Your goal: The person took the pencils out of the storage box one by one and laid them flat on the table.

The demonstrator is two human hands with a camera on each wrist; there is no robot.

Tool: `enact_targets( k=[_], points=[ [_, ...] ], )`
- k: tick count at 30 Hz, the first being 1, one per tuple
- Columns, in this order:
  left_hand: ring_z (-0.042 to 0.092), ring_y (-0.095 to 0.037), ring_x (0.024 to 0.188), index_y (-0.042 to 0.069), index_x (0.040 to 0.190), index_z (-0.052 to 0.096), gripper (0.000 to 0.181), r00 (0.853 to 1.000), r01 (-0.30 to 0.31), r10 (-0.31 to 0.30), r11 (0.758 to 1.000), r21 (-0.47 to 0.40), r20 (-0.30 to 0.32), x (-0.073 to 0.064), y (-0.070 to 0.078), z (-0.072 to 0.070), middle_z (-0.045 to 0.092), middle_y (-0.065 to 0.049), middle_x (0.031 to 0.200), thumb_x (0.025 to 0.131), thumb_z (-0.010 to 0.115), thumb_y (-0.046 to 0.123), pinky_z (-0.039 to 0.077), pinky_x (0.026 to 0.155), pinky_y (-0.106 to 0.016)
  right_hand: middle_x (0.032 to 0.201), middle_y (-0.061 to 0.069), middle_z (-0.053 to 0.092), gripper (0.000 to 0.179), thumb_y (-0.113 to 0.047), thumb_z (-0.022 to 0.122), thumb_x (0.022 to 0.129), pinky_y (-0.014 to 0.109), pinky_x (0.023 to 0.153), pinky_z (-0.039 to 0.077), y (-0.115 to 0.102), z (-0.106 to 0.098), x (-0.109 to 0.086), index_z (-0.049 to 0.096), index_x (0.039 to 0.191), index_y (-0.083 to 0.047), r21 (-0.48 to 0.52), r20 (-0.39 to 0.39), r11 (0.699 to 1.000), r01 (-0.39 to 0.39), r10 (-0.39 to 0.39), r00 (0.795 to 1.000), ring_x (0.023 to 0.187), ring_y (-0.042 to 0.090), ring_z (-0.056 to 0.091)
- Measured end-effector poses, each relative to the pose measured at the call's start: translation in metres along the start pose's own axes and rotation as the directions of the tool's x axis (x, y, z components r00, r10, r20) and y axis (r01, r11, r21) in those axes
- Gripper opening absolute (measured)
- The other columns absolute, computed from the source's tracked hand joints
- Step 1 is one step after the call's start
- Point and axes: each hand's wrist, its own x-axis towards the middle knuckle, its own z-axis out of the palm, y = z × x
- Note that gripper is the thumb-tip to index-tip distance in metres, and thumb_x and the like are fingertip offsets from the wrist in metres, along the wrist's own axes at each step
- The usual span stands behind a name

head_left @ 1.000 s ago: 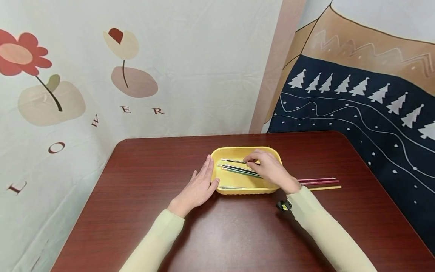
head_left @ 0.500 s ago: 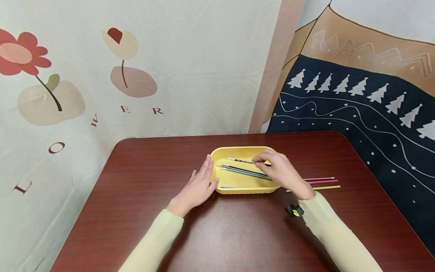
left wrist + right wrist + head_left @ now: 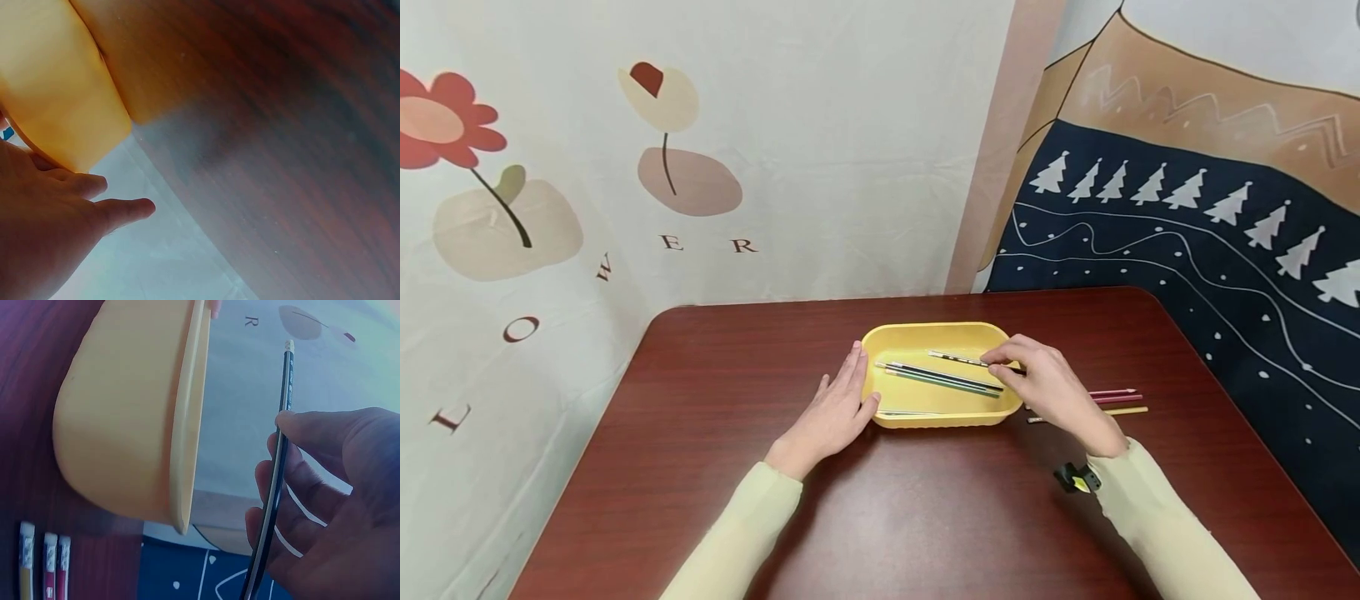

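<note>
My left hand (image 3: 831, 419) lies with straight fingers against the left end of a yellow plastic basket (image 3: 895, 340). In the left wrist view, that hand (image 3: 47, 219) touches the basket's rim. Over the basket's right end, my right hand (image 3: 1051, 385) pinches a black pencil (image 3: 958, 359) with pale stripes. The right wrist view shows the pencil (image 3: 287, 381) between thumb and fingers, its white eraser end upward and the basket wall (image 3: 125, 412) to the left. Several dark and green pencils (image 3: 940, 379) lie together inside the basket.
On the brown table (image 3: 917, 508), right of the basket, lie two dark pink pencils (image 3: 1116, 399) and a yellow pencil (image 3: 1127, 410), partly hidden behind my right hand and wrist. A printed cloth (image 3: 850, 167) hangs behind the table's far edge.
My right hand has moved right with the black pencil, from over the basket's middle to its right end. My left hand stays on the basket.
</note>
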Motion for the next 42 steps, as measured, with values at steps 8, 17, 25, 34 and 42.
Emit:
enact_targets(
  k=[8, 17, 25, 34, 42],
  points=[
    [0.007, -0.023, 0.159, -0.002, 0.164, 0.006, 0.075, 1.000, 0.006, -0.006, 1.000, -0.006, 0.002, 0.001, 0.000, 0.000, -0.003, -0.012, 0.173, 0.111, 0.038, 0.040, 0.020, 0.118, -0.067, 0.104, -0.002, 0.069, 0.020, -0.009, 0.076, 0.094, 0.024, 0.074, 0.054, 0.008, -0.008, -0.011, 0.079, 0.114, -0.012, -0.028, -0.026, 0.999, 0.021, -0.022, 0.999, 0.089, 0.017, 0.060],
    [0.007, -0.023, 0.159, -0.002, 0.164, 0.006, 0.075, 1.000, 0.004, -0.003, 1.000, -0.011, 0.006, 0.000, 0.000, 0.000, -0.006, -0.010, 0.173, 0.111, 0.038, 0.039, 0.020, 0.119, -0.067, 0.105, -0.002, 0.070, 0.020, -0.005, 0.076, 0.093, 0.023, 0.075, 0.054, 0.018, -0.016, -0.023, 0.079, 0.112, -0.012, -0.041, -0.036, 0.999, 0.024, -0.025, 0.999, 0.090, 0.016, 0.061],
    [0.009, -0.025, 0.159, -0.003, 0.164, 0.006, 0.074, 1.000, 0.000, 0.000, 1.000, -0.012, -0.004, 0.001, -0.002, 0.002, -0.001, -0.014, 0.173, 0.111, 0.038, 0.039, 0.021, 0.118, -0.068, 0.103, -0.005, 0.069, 0.022, -0.004, 0.076, 0.093, 0.024, 0.080, 0.056, 0.026, -0.023, -0.039, 0.079, 0.112, -0.016, -0.055, -0.037, 0.998, 0.010, -0.012, 0.999, 0.092, 0.013, 0.064],
    [0.008, -0.023, 0.159, -0.001, 0.164, 0.005, 0.075, 1.000, 0.013, -0.013, 1.000, -0.017, 0.008, 0.001, -0.002, 0.001, -0.007, -0.009, 0.173, 0.111, 0.037, 0.040, 0.020, 0.119, -0.066, 0.102, -0.009, 0.069, 0.023, -0.004, 0.078, 0.092, 0.020, 0.073, 0.051, 0.040, -0.029, -0.054, 0.080, 0.110, -0.019, -0.088, -0.072, 0.995, 0.046, -0.053, 0.996, 0.088, 0.007, 0.061],
    [0.009, -0.024, 0.158, -0.002, 0.164, 0.006, 0.074, 1.000, 0.004, -0.004, 1.000, -0.013, -0.001, 0.001, -0.002, 0.001, -0.002, -0.013, 0.174, 0.111, 0.038, 0.039, 0.021, 0.118, -0.067, 0.100, -0.011, 0.068, 0.026, -0.001, 0.080, 0.088, 0.013, 0.069, 0.045, 0.053, -0.033, -0.063, 0.080, 0.107, -0.019, -0.127, -0.114, 0.988, 0.090, -0.105, 0.988, 0.085, 0.002, 0.057]
  ],
)
